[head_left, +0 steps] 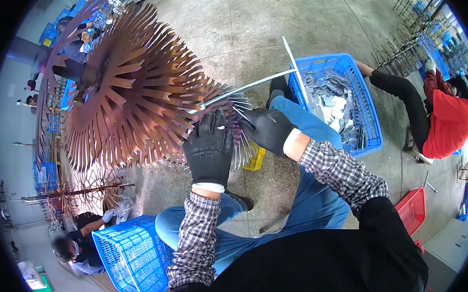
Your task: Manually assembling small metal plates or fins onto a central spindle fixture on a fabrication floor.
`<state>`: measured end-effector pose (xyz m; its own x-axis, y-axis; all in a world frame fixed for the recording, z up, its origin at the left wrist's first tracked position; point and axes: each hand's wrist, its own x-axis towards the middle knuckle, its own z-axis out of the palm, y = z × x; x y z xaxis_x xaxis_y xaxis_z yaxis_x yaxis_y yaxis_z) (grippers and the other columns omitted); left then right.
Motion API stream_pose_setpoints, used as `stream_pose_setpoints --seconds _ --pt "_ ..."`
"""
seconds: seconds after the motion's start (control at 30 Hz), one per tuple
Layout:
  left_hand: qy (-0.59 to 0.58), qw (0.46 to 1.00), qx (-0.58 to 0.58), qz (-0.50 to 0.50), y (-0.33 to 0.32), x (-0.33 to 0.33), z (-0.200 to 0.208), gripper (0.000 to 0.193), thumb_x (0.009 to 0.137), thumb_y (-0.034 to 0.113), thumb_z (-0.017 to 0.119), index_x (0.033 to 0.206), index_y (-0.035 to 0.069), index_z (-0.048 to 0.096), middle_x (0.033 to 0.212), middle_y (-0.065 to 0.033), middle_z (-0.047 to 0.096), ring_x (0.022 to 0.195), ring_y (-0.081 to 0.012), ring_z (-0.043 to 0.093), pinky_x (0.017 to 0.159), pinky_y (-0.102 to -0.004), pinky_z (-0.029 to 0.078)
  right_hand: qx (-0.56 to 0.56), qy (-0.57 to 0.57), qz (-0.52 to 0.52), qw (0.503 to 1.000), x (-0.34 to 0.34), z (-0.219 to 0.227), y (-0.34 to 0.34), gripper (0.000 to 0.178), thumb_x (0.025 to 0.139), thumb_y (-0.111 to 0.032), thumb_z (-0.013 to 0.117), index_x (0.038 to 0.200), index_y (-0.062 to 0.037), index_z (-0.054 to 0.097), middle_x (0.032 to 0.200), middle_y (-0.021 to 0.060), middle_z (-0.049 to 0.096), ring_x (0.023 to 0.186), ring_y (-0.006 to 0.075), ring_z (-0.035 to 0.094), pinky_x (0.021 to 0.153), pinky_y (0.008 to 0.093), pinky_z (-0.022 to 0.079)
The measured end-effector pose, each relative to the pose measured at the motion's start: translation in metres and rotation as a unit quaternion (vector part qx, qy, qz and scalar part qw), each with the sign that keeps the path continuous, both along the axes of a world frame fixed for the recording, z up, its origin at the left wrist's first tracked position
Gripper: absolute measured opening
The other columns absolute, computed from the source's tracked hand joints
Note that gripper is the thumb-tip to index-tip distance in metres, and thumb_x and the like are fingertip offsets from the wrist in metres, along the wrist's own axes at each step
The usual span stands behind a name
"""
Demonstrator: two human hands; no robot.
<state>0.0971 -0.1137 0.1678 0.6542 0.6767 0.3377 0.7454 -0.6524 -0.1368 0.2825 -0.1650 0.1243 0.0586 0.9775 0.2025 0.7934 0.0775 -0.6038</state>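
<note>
A large round rack of bronze-coloured metal blades (pixel 150 92) fans out at the left, in layers. My left hand (pixel 210 150), in a black glove, lies against its near right edge with the fingers stretched forward; the fingertips overlap the blades. My right hand (pixel 269 130), also black-gloved, is just beside it with fingers closed at the silvery strips (pixel 242 148) along that edge. What the right fingers hold, if anything, is hidden. A pale metal bar (pixel 251 84) runs from the rack to a crosspiece over a blue crate (pixel 369 116).
Flat grey metal pieces (pixel 330 105) fill the blue crate. Another blue crate (pixel 139 253) stands at my left, a yellow bin (pixel 255 158) behind my hands, a red crate (pixel 411 210) at right. A person in red (pixel 449 117) sits at right; another person (pixel 82 246) is at lower left.
</note>
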Motion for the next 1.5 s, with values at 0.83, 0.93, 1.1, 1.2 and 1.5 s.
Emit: stream_pose_setpoints --seconds 0.83,0.93,1.1,1.2,1.5 --pt "-0.026 0.999 -0.019 0.011 0.001 0.003 -0.01 0.054 0.085 0.02 0.069 0.138 0.015 0.061 0.132 -0.0067 0.061 0.113 -0.0274 0.059 0.096 -0.0417 0.045 0.071 0.126 0.011 0.989 0.013 -0.015 -0.002 0.026 0.094 -0.027 0.066 0.109 -0.0049 0.07 0.09 0.0119 0.072 0.073 0.0309 0.067 0.065 0.0397 0.051" --pt "-0.017 1.0 -0.008 0.013 0.0 0.004 -0.008 0.055 0.084 0.02 0.07 0.138 0.013 0.061 0.132 -0.0073 0.061 0.115 -0.0271 0.059 0.096 -0.0414 0.045 0.066 0.13 0.017 0.989 0.015 -0.014 0.0 0.026 0.094 -0.026 0.067 0.109 -0.0047 0.07 0.089 0.0109 0.072 0.073 0.0296 0.066 0.065 0.0391 0.051" --pt "-0.007 1.0 -0.018 0.021 -0.002 0.009 -0.003 0.055 0.083 0.018 0.072 0.137 0.012 0.061 0.132 -0.0079 0.061 0.116 -0.0262 0.059 0.097 -0.0416 0.045 0.099 0.12 0.021 0.988 0.018 -0.015 0.002 0.026 0.093 -0.025 0.068 0.108 -0.0047 0.07 0.088 0.0105 0.071 0.072 0.0279 0.066 0.063 0.0377 0.051" --pt "-0.012 0.999 -0.024 0.024 -0.002 0.008 -0.006 0.054 0.083 0.018 0.072 0.136 0.012 0.062 0.132 -0.0079 0.061 0.116 -0.0263 0.059 0.097 -0.0418 0.045 0.089 0.135 0.015 0.987 0.018 -0.016 0.002 0.025 0.092 -0.024 0.069 0.107 -0.0046 0.07 0.088 0.0102 0.07 0.071 0.0274 0.066 0.063 0.0373 0.05" --pt "-0.012 1.0 -0.023 0.018 -0.001 0.009 -0.005 0.054 0.083 0.019 0.073 0.135 0.012 0.062 0.132 -0.0089 0.061 0.115 -0.0276 0.059 0.097 -0.0421 0.045 0.099 0.157 0.009 0.983 0.018 -0.021 0.001 0.024 0.091 -0.022 0.07 0.107 -0.0044 0.07 0.087 0.0106 0.07 0.07 0.0279 0.065 0.063 0.0373 0.05"
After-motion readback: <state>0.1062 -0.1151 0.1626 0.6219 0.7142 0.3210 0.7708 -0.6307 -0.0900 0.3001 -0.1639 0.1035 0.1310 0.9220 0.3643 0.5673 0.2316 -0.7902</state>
